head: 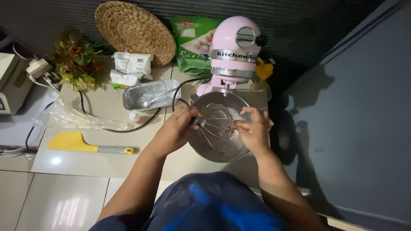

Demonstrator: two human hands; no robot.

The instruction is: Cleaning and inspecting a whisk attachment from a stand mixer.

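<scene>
My left hand (177, 128) grips the whisk (214, 126) by its stem over the steel bowl (222, 152), so drips fall inside; my right hand (254, 128) pinches its wires.

The pale beige tabletop (77, 162) carries a pink stand mixer (233, 55) at its back right edge, with a round steel mixing bowl (218, 147) in front of it. To the left of the bowl lies a rectangular foil tray (147, 95), and a black cable (128, 128) curves past it beside a small white bottle (135, 117). Nearer the left front lies a yellow silicone spatula with a grey handle (85, 144), just below a crumpled clear plastic bag (79, 119). Along the back stand white paper packets (132, 64), a green printed bag (190, 42), a round woven straw mat (135, 31) leaning on the wall, and a bunch of dried flowers (77, 60).
</scene>
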